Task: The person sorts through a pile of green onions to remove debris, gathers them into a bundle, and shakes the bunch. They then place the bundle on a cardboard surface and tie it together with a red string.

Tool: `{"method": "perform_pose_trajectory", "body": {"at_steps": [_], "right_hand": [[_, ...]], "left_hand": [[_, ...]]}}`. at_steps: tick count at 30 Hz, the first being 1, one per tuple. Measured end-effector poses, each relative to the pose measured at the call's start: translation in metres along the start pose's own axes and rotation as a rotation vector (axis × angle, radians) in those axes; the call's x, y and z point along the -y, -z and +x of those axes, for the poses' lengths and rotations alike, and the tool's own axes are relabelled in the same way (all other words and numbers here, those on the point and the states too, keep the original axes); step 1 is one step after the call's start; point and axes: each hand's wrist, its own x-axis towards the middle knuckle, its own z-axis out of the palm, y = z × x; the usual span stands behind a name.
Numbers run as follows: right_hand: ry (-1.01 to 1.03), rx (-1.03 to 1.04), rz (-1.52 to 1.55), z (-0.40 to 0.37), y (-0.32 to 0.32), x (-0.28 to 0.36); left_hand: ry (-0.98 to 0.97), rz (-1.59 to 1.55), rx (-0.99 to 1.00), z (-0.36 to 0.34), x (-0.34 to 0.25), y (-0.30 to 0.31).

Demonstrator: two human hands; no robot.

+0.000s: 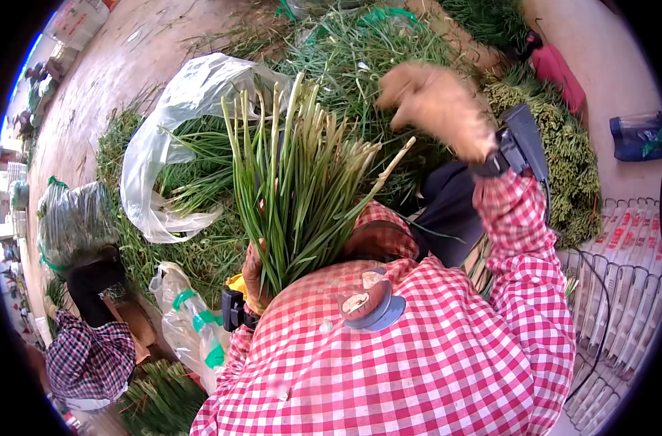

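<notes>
L hand (254, 277), gloved, is clenched tight round the base of a bunch of green stalks (295, 174). The bunch stands upright in front of the person's chest and fans out at the top, w/ pale buds on the tips. R hand (434, 107), in a tan glove, is raised above and to the right of the bunch, not touching it. Its fingers are curled but it's blurred, so can't tell if it pinches anything. Each wrist carries a black strapped device. Underfoot is a bare concrete floor (120, 65), outdoors by the look of the light, w/ a big loose heap of cut stalks (360, 51) spread over it. A clear plastic bag (160, 138) lies open on the heap just left of the bunch, more stalks poking out of its mouth. A smaller bag w/ green tape (193, 323) sits near the L elbow. Further left, a dark tied sack (73, 218) is stuffed w/ greens. A co-worker in a plaid shirt (91, 356) crouches at bottom left. On the right, rows of white packets (622, 269) w/ red print.
</notes>
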Motion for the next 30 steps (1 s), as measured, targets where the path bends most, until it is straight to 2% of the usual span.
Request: {"method": "perform_pose_trajectory", "body": {"at_steps": [1, 3, 6, 9, 10, 13, 14, 18, 21, 22, 30], "right_hand": [[-0.164, 0.322, 0.358, -0.021, -0.004, 0.035], [-0.284, 0.536, 0.448, -0.032, -0.021, 0.052], [-0.208, 0.570, 0.905, -0.029, -0.055, 0.034], [-0.217, 0.605, 0.853, -0.032, -0.050, 0.035], [-0.167, 0.518, 0.841, -0.038, -0.050, 0.037], [-0.137, 0.484, 0.643, -0.047, -0.033, 0.045], [-0.057, 0.475, 0.533, -0.044, -0.037, 0.038], [-0.141, 0.551, 0.623, -0.046, -0.029, 0.031], [-0.085, 0.590, 0.539, -0.053, -0.014, 0.042], [-0.110, 0.603, 0.726, -0.061, -0.012, 0.047], [-0.116, 0.461, 1.096, -0.052, 0.004, 0.056]], "left_hand": [[0.009, 0.009, 0.001, -0.001, -0.001, 0.001], [0.009, 0.016, 0.041, -0.001, -0.002, 0.000], [-0.007, 0.009, 0.089, -0.002, -0.003, -0.002], [-0.036, -0.002, 0.122, -0.006, -0.007, -0.005], [-0.043, -0.007, 0.136, -0.007, -0.008, -0.008], [-0.059, -0.020, 0.183, -0.008, -0.011, -0.019], [-0.061, -0.025, 0.202, -0.008, -0.012, -0.025], [-0.049, -0.030, 0.255, -0.005, -0.019, -0.040], [-0.028, -0.029, 0.289, 0.006, -0.025, -0.056], [-0.019, -0.028, 0.304, 0.004, -0.025, -0.059], [0.085, -0.024, 0.442, 0.006, -0.032, -0.080]]}}
